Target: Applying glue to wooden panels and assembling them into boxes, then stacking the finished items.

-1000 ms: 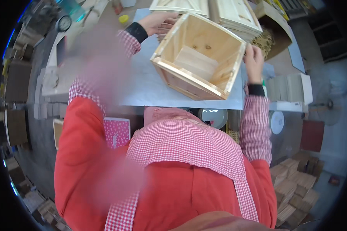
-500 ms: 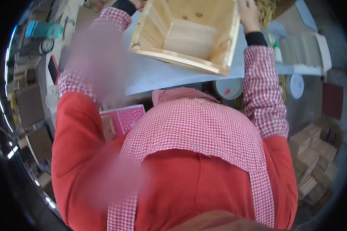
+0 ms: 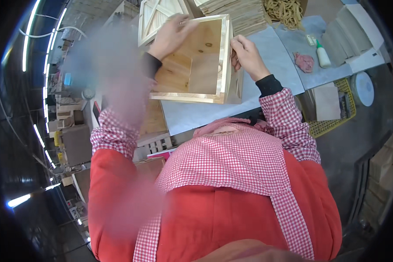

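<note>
both hands at wooden box

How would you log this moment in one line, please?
left hand: over wooden box, contact unclear; right hand: curled at box's right edge; box opening: toward camera; nearby: pink cloth, white bottle

The wooden box is between the left hand and right hand. On the desk to its right, a cloth lies just left of a squeeze bottle
</note>
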Demonstrator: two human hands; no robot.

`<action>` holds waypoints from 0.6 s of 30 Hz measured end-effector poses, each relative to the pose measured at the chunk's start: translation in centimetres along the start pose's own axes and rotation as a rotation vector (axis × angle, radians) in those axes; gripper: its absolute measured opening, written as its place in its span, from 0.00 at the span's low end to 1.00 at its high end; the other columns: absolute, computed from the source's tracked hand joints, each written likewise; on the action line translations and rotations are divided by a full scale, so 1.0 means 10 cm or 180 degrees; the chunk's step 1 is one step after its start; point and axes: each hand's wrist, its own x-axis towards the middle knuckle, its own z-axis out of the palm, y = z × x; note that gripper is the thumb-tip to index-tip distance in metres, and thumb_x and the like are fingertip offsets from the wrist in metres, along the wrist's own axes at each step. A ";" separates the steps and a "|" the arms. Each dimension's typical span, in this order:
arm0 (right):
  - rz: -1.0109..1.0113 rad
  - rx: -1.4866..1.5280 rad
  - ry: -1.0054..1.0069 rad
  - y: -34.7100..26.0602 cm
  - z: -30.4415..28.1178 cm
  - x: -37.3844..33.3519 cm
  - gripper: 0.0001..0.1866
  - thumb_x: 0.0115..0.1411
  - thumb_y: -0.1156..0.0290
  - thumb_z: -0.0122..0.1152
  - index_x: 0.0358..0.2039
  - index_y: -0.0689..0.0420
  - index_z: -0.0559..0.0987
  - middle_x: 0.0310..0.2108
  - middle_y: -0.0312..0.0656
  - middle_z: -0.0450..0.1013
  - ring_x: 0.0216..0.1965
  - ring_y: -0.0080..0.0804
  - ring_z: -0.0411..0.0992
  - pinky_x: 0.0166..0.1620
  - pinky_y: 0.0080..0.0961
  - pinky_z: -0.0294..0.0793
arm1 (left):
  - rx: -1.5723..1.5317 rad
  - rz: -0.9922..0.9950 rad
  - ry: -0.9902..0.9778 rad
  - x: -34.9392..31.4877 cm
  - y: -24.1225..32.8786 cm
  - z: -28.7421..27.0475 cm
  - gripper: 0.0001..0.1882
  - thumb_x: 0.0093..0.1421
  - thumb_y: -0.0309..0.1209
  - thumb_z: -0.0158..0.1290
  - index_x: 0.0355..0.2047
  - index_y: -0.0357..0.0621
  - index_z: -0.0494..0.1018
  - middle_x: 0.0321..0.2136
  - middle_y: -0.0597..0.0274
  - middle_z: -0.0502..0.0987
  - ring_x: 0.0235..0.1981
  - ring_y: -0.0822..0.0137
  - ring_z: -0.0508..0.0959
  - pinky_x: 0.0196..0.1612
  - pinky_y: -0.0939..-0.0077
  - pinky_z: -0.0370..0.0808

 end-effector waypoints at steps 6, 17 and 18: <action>-0.0716 -0.0714 0.0625 0.13 -0.08 0.30 0.11 0.60 0.67 0.53 0.28 0.63 0.74 0.21 0.47 0.74 0.19 0.34 0.74 0.25 0.31 0.73 | 0.0789 0.0097 0.0314 0.14 0.80 0.54 0.32 0.59 0.51 0.50 0.57 0.41 0.65 0.53 0.47 0.70 0.54 0.48 0.70 0.54 0.59 0.68; -0.1668 -0.1029 0.1273 -0.12 -0.12 0.69 0.08 0.62 0.70 0.51 0.33 0.63 0.74 0.25 0.38 0.72 0.26 0.19 0.71 0.28 0.20 0.71 | 0.0913 -0.0371 0.0427 0.16 1.04 0.58 0.26 0.60 0.47 0.47 0.52 0.43 0.67 0.52 0.52 0.71 0.56 0.55 0.67 0.57 0.53 0.60; -0.1802 -0.1014 0.1100 -0.12 -0.13 0.59 0.08 0.62 0.70 0.51 0.33 0.63 0.74 0.25 0.38 0.72 0.26 0.19 0.71 0.28 0.20 0.71 | 0.0925 -0.0439 0.0430 0.10 1.08 0.59 0.23 0.61 0.45 0.46 0.50 0.41 0.69 0.49 0.51 0.73 0.54 0.56 0.69 0.56 0.57 0.62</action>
